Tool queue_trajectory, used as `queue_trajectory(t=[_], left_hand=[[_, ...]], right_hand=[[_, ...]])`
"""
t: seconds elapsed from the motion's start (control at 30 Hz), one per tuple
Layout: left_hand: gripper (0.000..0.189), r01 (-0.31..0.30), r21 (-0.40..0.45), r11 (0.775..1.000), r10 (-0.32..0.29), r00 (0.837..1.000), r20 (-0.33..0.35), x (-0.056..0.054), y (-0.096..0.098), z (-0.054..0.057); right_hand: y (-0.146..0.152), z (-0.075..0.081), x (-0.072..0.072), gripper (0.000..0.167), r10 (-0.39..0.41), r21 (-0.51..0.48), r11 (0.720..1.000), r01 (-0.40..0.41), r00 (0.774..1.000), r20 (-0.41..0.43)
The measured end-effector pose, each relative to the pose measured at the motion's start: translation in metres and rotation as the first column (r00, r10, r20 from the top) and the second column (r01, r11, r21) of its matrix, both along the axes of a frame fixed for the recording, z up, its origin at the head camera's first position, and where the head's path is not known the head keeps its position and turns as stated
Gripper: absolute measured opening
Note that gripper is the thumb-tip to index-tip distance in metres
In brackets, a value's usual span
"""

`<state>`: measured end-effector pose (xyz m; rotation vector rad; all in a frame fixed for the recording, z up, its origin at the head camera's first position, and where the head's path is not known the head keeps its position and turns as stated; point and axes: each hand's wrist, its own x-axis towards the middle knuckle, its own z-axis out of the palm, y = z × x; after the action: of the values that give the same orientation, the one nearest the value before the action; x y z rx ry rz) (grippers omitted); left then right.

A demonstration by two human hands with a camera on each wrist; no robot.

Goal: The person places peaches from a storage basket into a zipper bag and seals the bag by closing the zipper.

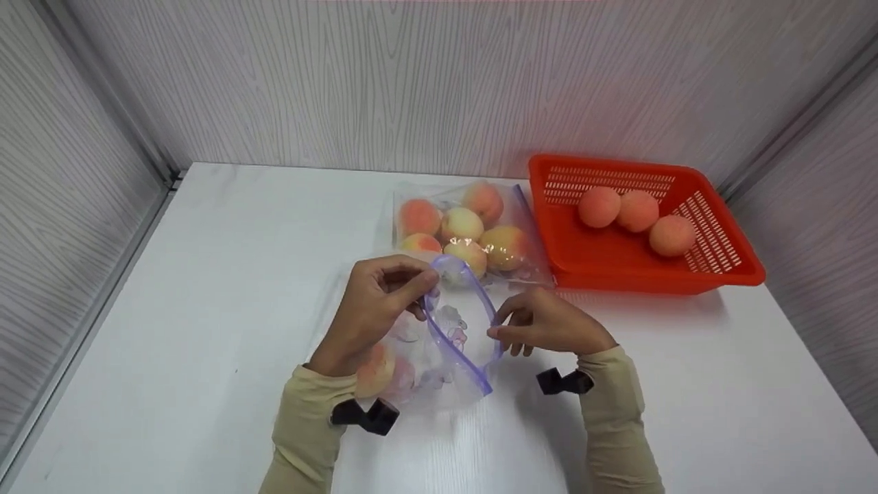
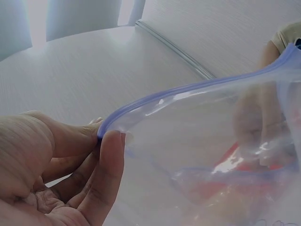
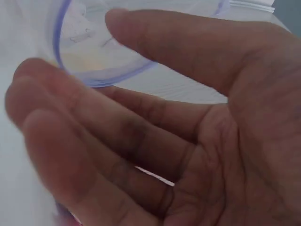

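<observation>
A clear zip bag (image 1: pixel 439 374) with a purple zip rim lies on the white table, its mouth spread apart. Peaches (image 1: pixel 374 370) show through its lower left part. My left hand (image 1: pixel 384 302) pinches the rim at the upper left between thumb and finger; the left wrist view shows the purple strip (image 2: pixel 188 88) running from that pinch. At the right side of the mouth is my right hand (image 1: pixel 549 322). Its thumb (image 3: pixel 178 42) stands apart from the loosely bent fingers (image 3: pixel 131 136), beside the rim; contact is hard to tell.
A second zip bag (image 1: pixel 538 264) holding several peaches lies behind. To the right of it stands a red plastic basket (image 1: pixel 638 278) with 3 peaches (image 1: pixel 638 211) inside. Pale wood-grain walls (image 1: pixel 343 82) border the table (image 1: pixel 171 343).
</observation>
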<state>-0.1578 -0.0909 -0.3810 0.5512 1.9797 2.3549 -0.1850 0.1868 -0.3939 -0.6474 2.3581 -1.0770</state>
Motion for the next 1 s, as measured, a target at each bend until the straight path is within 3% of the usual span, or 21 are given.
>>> queue_trajectory(t=[0.13, 0.23, 0.37, 0.47, 0.57, 0.67, 0.8, 1.0], left_hand=[[0.015, 0.001, 0.005, 1.0, -0.001, 1.0, 0.002, 0.001, -0.002, 0.002], [0.019, -0.021, 0.006, 1.0, 0.021, 1.0, 0.004, 0.004, -0.007, 0.008], [0.018, -0.084, 0.019, 0.996, 0.085, 0.996, -0.026, 0.009, -0.02, 0.016], [0.013, -0.132, 0.028, 0.991, 0.133, 0.988, -0.074, 0.011, -0.029, 0.018], [0.007, -0.183, 0.015, 0.983, 0.184, 0.978, -0.097, 0.012, -0.037, 0.019], [0.004, -0.215, -0.017, 0.976, 0.214, 0.974, -0.069, 0.012, -0.043, 0.019], [0.006, -0.182, -0.071, 0.981, 0.183, 0.983, 0.004, 0.015, -0.045, 0.02], [0.012, -0.133, -0.065, 0.989, 0.134, 0.991, 0.01, 0.015, -0.034, 0.021]], right_hand=[[0.003, 0.001, -0.001, 0.017, -0.042, -0.119, 0.992, 0.042, 0.999, 0.005], [0.008, 0.009, 0.002, 0.016, -0.127, -0.217, 0.968, 0.127, 0.992, 0.015], [0.014, 0.022, 0.009, 0.014, -0.284, -0.366, 0.891, 0.268, 0.959, 0.011], [0.014, 0.028, 0.013, 0.013, -0.356, -0.453, 0.839, 0.302, 0.934, -0.035], [0.012, 0.029, 0.014, 0.011, -0.407, -0.498, 0.808, 0.315, 0.91, -0.083], [0.011, 0.028, 0.014, 0.009, -0.448, -0.526, 0.781, 0.336, 0.888, -0.098], [0.011, 0.026, 0.014, 0.01, -0.468, -0.537, 0.77, 0.346, 0.877, -0.107], [0.014, 0.027, 0.014, 0.017, -0.432, -0.518, 0.79, 0.328, 0.897, -0.091]])
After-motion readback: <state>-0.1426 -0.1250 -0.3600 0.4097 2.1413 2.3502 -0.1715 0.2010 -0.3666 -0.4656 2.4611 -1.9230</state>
